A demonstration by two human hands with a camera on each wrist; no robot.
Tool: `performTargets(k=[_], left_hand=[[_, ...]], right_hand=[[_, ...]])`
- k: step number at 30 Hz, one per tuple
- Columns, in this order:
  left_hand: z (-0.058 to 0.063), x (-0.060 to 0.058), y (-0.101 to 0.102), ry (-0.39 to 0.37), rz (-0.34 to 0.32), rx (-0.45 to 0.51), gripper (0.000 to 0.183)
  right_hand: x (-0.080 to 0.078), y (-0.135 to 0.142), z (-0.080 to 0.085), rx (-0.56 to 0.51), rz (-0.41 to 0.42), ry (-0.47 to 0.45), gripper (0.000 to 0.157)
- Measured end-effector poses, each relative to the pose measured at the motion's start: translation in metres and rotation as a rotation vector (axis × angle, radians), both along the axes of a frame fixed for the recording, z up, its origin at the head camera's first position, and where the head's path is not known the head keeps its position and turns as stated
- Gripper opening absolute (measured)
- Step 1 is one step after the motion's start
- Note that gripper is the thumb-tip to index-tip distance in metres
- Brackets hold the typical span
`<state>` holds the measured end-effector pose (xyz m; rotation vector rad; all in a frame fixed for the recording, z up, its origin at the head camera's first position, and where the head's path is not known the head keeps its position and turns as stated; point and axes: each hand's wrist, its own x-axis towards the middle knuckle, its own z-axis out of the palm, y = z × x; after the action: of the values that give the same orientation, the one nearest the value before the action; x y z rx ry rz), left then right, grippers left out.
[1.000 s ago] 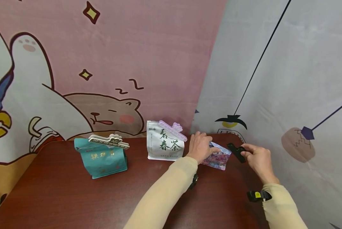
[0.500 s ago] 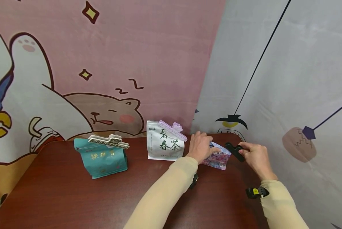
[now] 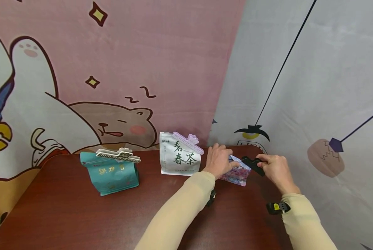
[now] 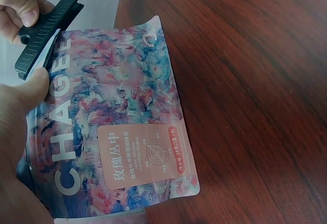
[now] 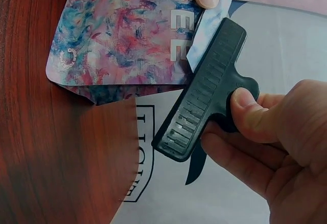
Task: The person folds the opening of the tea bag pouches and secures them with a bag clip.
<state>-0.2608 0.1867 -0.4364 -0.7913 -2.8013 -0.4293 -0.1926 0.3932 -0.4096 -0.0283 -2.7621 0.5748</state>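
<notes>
My left hand (image 3: 218, 161) pinches the folded top of a pink-and-blue tea bag (image 4: 117, 91) lettered CHAGEE, with the thumb (image 4: 34, 88) pressed along the fold. My right hand (image 3: 277, 171) pinches a black bag clip (image 5: 207, 93) by its grip tabs, thumb on top. In the right wrist view the clip's long ridged bar lies at a slant, right at the corner of the folded top. From the left wrist camera, the clip's two bars stand apart around the end of the fold. Most of the left hand's fingers are hidden behind the bag.
On the dark red-brown table (image 3: 111, 218), a white tea bag (image 3: 177, 156) with a lilac clip (image 3: 189, 141) stands left of my left hand. Farther left is a teal bag (image 3: 114, 177) with a cream clip (image 3: 119, 155). A printed cloth (image 3: 186, 69) hangs behind.
My right hand has moved left with the black clip, bringing it from beside the pink-and-blue bag up to its folded corner. The left hand has stayed in place on the bag.
</notes>
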Motion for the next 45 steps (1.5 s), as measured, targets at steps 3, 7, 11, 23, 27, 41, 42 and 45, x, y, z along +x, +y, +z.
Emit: performTargets(k=[3,7,11,23,27,41,42,45], left_hand=[[-0.001,-0.001,0.0,-0.005,-0.005,0.009,0.05],[0.0,-0.001,0.001,0.001,-0.009,0.017,0.043],[0.001,0.001,0.001,0.0,-0.025,0.035,0.034],[0.003,0.0,-0.001,-0.019,-0.057,0.063,0.024],[0.003,-0.002,-0.003,-0.03,-0.069,0.071,0.022],[0.003,-0.002,-0.008,-0.052,-0.098,0.088,0.021],[0.002,-0.002,-0.008,-0.051,-0.098,0.089,0.021],[0.003,-0.002,-0.007,-0.053,-0.101,0.095,0.021]], right_hand=[[0.0,0.0,0.0,0.003,0.009,0.019,0.011],[0.0,-0.001,-0.001,0.014,0.019,0.038,0.009],[0.001,-0.004,-0.002,0.004,0.015,0.026,0.009],[-0.005,-0.012,-0.006,0.012,0.036,0.078,0.011],[-0.005,-0.013,-0.009,0.016,0.031,0.089,0.013],[0.0,-0.015,-0.014,-0.035,0.038,0.085,0.018],[0.0,-0.015,-0.014,-0.035,0.034,0.088,0.017],[0.0,-0.018,-0.012,-0.029,0.019,0.094,0.015]])
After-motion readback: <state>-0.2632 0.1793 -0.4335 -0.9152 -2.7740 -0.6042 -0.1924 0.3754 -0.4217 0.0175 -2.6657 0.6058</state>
